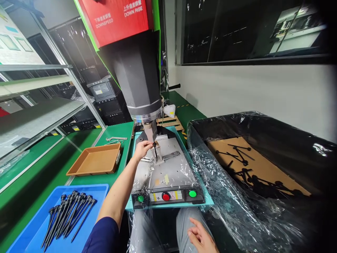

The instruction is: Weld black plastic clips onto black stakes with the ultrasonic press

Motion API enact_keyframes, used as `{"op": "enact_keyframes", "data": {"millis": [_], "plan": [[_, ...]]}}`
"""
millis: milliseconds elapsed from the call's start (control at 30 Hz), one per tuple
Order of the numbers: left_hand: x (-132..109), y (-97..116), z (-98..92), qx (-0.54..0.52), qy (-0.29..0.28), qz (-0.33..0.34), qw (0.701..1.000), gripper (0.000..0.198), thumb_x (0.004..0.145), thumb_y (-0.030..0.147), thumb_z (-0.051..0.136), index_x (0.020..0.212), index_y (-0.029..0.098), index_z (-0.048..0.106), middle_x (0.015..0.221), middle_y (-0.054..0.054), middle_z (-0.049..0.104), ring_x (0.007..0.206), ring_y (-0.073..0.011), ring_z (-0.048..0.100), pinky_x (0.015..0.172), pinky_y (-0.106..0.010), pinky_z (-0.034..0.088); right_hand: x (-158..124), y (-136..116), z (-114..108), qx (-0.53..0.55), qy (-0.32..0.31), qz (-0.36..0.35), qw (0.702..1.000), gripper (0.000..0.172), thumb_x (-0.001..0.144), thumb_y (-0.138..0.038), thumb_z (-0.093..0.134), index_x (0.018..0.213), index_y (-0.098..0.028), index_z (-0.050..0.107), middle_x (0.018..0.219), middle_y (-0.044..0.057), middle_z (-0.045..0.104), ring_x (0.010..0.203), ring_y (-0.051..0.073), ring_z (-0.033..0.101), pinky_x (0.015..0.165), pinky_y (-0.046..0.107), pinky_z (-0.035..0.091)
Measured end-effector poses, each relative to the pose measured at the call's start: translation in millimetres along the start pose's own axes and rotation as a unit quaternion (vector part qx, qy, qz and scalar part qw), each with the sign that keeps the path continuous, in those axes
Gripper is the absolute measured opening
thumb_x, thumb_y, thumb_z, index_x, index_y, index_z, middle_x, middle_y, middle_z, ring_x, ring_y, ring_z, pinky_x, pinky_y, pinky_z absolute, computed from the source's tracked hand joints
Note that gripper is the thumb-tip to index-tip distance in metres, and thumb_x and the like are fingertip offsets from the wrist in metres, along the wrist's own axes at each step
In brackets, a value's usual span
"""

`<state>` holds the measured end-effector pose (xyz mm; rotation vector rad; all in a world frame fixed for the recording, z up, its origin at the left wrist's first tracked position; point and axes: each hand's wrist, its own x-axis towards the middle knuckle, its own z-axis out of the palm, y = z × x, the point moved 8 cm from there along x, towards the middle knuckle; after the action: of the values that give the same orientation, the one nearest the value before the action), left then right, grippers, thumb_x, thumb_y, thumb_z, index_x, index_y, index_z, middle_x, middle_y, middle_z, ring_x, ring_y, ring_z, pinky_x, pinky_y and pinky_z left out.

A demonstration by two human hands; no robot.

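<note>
My left hand (141, 150) reaches to the small metal fixture (159, 154) on the machine's base plate. Thumb and fingertips pinch the round head of a thin black rod (155, 150), which stands upright against the fixture. Just above is the press's metal horn (149, 133), under its dark grey housing (137, 77). My right hand (200, 236) hovers over my right thigh, fingers loosely spread and holding nothing. Closest to it is the machine's front panel, with a right green button (192, 193), a red button (166, 196) and a left green button (140, 199).
At left, a blue tray (103, 189) holds several black rods with round heads. A brown tray (92, 173) sits behind it, near wrenches (116, 139). At right, a plastic-lined black bin (210, 165) contains more rods on cardboard (263, 158). Metal shelving (79, 84) stands left.
</note>
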<state>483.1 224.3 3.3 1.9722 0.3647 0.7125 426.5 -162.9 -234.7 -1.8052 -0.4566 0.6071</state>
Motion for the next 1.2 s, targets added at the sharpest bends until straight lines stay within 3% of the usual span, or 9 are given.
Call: {"op": "enact_keyframes", "data": {"millis": [100, 200, 400, 567, 633, 733, 900, 1033, 1200], "plan": [[-2.5, 0.4, -2.8, 0.004, 0.024, -0.003, 1.0, 0.022, 0.071, 0.034, 0.07, 0.083, 0.016, 0.074, 0.078, -0.006, 0.073, 0.074, -0.0192, 0.067, 0.073, -0.031, 0.052, 2.5, -5.6, 6.9, 0.029, -0.046, 0.011, 0.998, 0.052, 0.075, -0.056, 0.054, 0.113, -0.021, 0.058, 0.078, 0.004, 0.069, 0.07, 0.021, 0.066, 0.07, 0.032, 0.054], [-18.4, -6.0, -21.2, 0.017, 0.1, -0.017, 0.995, 0.029, 0.079, 0.035, 0.062, 0.1, 0.016, 0.07, 0.102, -0.009, 0.073, 0.092, -0.0196, 0.067, 0.084, -0.032, 0.051, 11.0, -19.5, 1.0, 0.031, -0.045, 0.007, 0.998, 0.054, 0.076, -0.055, 0.055, 0.116, -0.019, 0.055, 0.084, 0.006, 0.069, 0.074, 0.021, 0.066, 0.074, 0.034, 0.054], [-104.2, -53.4, -79.9, 0.109, 0.224, -0.143, 0.958, 0.029, 0.083, 0.033, 0.054, 0.101, 0.014, 0.068, 0.103, -0.012, 0.071, 0.098, -0.0228, 0.065, 0.091, -0.035, 0.047, 55.1, -84.2, -28.5, 0.028, -0.01, -0.069, 0.997, 0.055, 0.08, -0.05, 0.055, 0.122, -0.016, 0.049, 0.094, 0.01, 0.07, 0.083, 0.021, 0.067, 0.081, 0.036, 0.052], [-161.7, -94.1, -105.1, 0.193, 0.208, -0.261, 0.923, 0.031, 0.077, 0.037, 0.063, 0.099, 0.016, 0.068, 0.112, -0.016, 0.069, 0.107, -0.031, 0.062, 0.094, -0.042, 0.044, 120.9, -158.5, -40.8, -0.076, 0.04, -0.171, 0.982, 0.042, 0.086, -0.043, 0.051, 0.119, -0.017, 0.054, 0.098, 0.011, 0.07, 0.089, 0.022, 0.065, 0.086, 0.038, 0.049], [-168.4, -105.0, -107.0, 0.208, 0.188, -0.29, 0.915, 0.036, 0.075, 0.04, 0.065, 0.101, 0.015, 0.067, 0.117, -0.018, 0.067, 0.112, -0.0327, 0.06, 0.095, -0.042, 0.042, 151.8, -183.2, -33.2, -0.145, 0.039, -0.201, 0.968, 0.038, 0.088, -0.038, 0.048, 0.12, -0.018, 0.054, 0.102, 0.01, 0.07, 0.091, 0.023, 0.065, 0.087, 0.038, 0.049], [-167.3, -118.2, -106.5, 0.215, 0.166, -0.321, 0.907, 0.041, 0.074, 0.046, 0.066, 0.101, 0.015, 0.067, 0.119, -0.021, 0.066, 0.116, -0.0337, 0.058, 0.096, -0.041, 0.041, 192.8, -208.8, -9.2, -0.32, 0.022, -0.242, 0.916, 0.04, 0.089, -0.026, 0.043, 0.125, -0.014, 0.052, 0.118, 0.014, 0.064, 0.11, 0.027, 0.056, 0.097, 0.042, 0.043], [-159.2, -139.3, -99.9, 0.183, 0.147, -0.361, 0.903, 0.041, 0.066, 0.049, 0.07, 0.089, 0.016, 0.066, 0.109, -0.022, 0.07, 0.111, -0.0332, 0.062, 0.089, -0.036, 0.044, 230.2, -217.8, 33.2, -0.418, -0.056, -0.265, 0.867, 0.055, 0.077, -0.008, 0.046, 0.132, -0.012, 0.05, 0.14, 0.015, 0.049, 0.133, 0.032, 0.035, 0.106, 0.052, 0.028], [-158.1, -150.6, -94.6, 0.146, 0.142, -0.384, 0.901, 0.036, 0.064, 0.05, 0.071, 0.074, 0.016, 0.064, 0.091, -0.021, 0.073, 0.097, -0.0339, 0.068, 0.079, -0.036, 0.047, 234.7, -217.7, 53.1, -0.448, -0.117, -0.278, 0.841, 0.047, 0.078, -0.012, 0.05, 0.124, -0.019, 0.056, 0.108, 0.01, 0.068, 0.118, 0.03, 0.049, 0.104, 0.06, 0.022], [-164.8, -140.5, -98.3, 0.098, 0.149, -0.36, 0.916, 0.03, 0.062, 0.044, 0.073, 0.061, 0.018, 0.058, 0.059, -0.009, 0.066, 0.063, -0.0259, 0.067, 0.061, -0.032, 0.046, 225.4, -234.7, 46.1, -0.427, -0.15, -0.304, 0.838, 0.02, 0.082, -0.02, 0.051, 0.091, -0.021, 0.068, 0.084, 0.003, 0.07, 0.093, 0.024, 0.06, 0.104, 0.055, 0.023]]}}
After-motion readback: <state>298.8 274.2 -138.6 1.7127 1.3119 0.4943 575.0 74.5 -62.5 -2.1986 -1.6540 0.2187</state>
